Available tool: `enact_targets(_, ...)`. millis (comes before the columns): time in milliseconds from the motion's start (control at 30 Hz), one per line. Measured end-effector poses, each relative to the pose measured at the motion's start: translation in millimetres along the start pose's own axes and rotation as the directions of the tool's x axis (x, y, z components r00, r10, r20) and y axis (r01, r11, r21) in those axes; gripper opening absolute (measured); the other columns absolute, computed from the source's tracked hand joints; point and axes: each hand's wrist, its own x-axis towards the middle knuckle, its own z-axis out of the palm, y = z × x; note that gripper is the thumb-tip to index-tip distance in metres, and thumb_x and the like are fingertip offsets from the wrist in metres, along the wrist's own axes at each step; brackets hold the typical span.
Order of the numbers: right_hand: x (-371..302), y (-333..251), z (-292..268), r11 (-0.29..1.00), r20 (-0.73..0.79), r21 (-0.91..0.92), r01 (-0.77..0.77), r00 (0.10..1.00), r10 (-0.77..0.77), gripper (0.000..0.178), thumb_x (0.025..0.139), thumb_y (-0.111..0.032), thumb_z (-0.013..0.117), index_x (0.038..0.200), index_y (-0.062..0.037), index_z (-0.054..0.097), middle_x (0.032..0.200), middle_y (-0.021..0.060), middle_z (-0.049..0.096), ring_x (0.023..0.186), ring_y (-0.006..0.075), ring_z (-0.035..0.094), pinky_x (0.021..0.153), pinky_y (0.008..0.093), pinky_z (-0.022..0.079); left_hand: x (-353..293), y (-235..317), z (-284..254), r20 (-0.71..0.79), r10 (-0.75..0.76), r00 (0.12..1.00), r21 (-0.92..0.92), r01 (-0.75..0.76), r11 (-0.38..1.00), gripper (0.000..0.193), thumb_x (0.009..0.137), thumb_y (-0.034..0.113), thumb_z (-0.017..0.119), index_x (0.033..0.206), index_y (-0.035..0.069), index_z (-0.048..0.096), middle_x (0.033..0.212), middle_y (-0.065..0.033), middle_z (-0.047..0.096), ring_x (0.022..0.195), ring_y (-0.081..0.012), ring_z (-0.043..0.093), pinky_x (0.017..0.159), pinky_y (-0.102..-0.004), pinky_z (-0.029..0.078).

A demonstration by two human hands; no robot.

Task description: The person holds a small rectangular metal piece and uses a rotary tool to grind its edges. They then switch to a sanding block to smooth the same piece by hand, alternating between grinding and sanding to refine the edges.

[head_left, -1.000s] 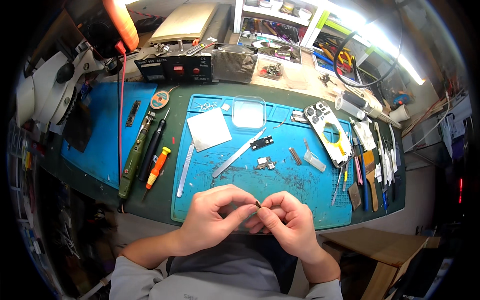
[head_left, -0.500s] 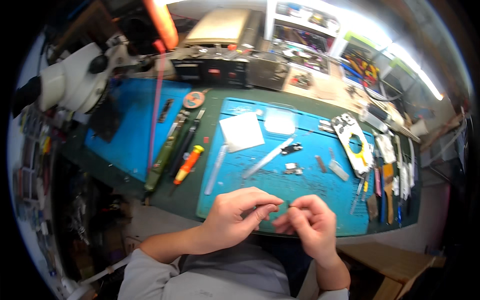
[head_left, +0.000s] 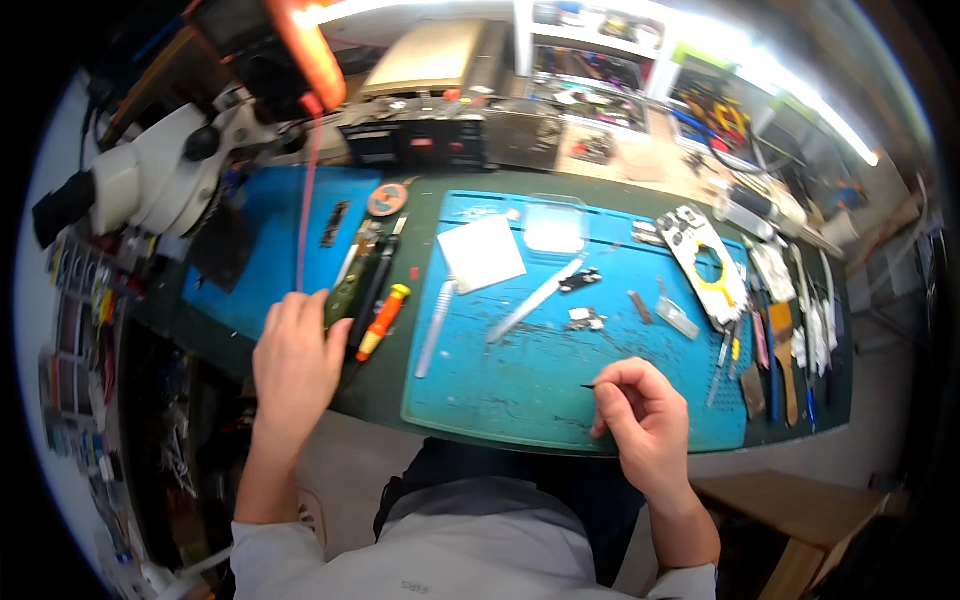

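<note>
At the left of the bench, my left hand (head_left: 300, 358) lies over the lower part of a long green-handled tool (head_left: 343, 302). Its thumb and fingers are on either side of the handle, and the hand hides the tool's near end. Beside it lie a black pen-shaped tool (head_left: 374, 289) and an orange and yellow screwdriver (head_left: 382, 322). Above the near right of the blue mat (head_left: 500, 400), my right hand (head_left: 645, 415) pinches a tiny dark sliver (head_left: 588, 386) between thumb and forefinger. The sliver's kind is too small to make out.
On the mat lie a white square sheet (head_left: 482, 253), a clear tray (head_left: 555, 228), a pale stick (head_left: 535, 303), small metal parts (head_left: 585, 319) and a white phone-like frame (head_left: 697, 262). Several hand tools (head_left: 783, 360) line the right. A microscope (head_left: 150, 180) stands far left.
My left hand has left my right hand and moved left onto the green-handled tool. My right hand stays at the near right, with the dark sliver still in its fingertips.
</note>
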Motion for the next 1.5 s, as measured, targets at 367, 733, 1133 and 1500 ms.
enact_targets(367, 5, -11, -67, 0.987, -0.150, -0.160, -0.018, 0.989, -0.006, 0.012, 0.101, -0.006, 0.076, 0.111, -0.0003, 0.079, 0.096, -0.0011, 0.070, 0.076, 0.0040, 0.065, 0.071, 0.0216, 0.052, -51, 62, -34, 0.460, 0.019, 0.887, -0.883, 0.456, 0.113, 0.048, 0.111, 0.024, 0.066, 0.151, 0.005, 0.048, 0.109, -0.0137, 0.066, 0.059, -0.0086, 0.056, 0.057, -0.0204, 0.044)
enact_targets(733, 23, -11, -59, 0.972, -0.128, -0.215, 0.090, 0.985, -0.120, 0.029, 0.107, -0.005, 0.069, 0.134, 0.0013, 0.074, 0.102, 0.0070, 0.077, 0.084, 0.0092, 0.073, 0.072, 0.0244, 0.060, -77, 107, 7, 0.543, 0.718, 0.434, -0.506, 0.852, -0.133, 0.078, 0.113, 0.042, 0.062, 0.168, 0.003, 0.025, 0.122, -0.0176, 0.059, 0.075, -0.0153, 0.057, 0.062, -0.0292, 0.049)
enact_targets(1133, 32, -11, -34, 0.998, -0.070, -0.042, -0.039, 0.997, 0.036, 0.024, 0.103, -0.005, 0.077, 0.125, 0.0051, 0.074, 0.099, 0.0081, 0.080, 0.086, 0.0097, 0.077, 0.073, 0.0237, 0.060, -83, 103, 0, 0.598, 0.735, 0.319, -0.280, 0.943, -0.181, 0.078, 0.109, 0.041, 0.070, 0.162, 0.001, 0.031, 0.104, -0.0105, 0.056, 0.072, -0.0153, 0.054, 0.060, -0.0304, 0.048)
enact_targets(1500, 26, -17, -29, 0.993, -0.075, 0.096, -0.069, 0.994, 0.076, 0.021, 0.102, -0.004, 0.075, 0.121, 0.0040, 0.077, 0.100, 0.0099, 0.079, 0.085, 0.0116, 0.077, 0.072, 0.0259, 0.062, -85, 94, 29, 0.393, 0.857, 0.335, -0.363, 0.912, -0.190, 0.072, 0.113, 0.027, 0.062, 0.169, 0.006, 0.021, 0.108, -0.0123, 0.055, 0.072, -0.0130, 0.052, 0.064, -0.0281, 0.047)
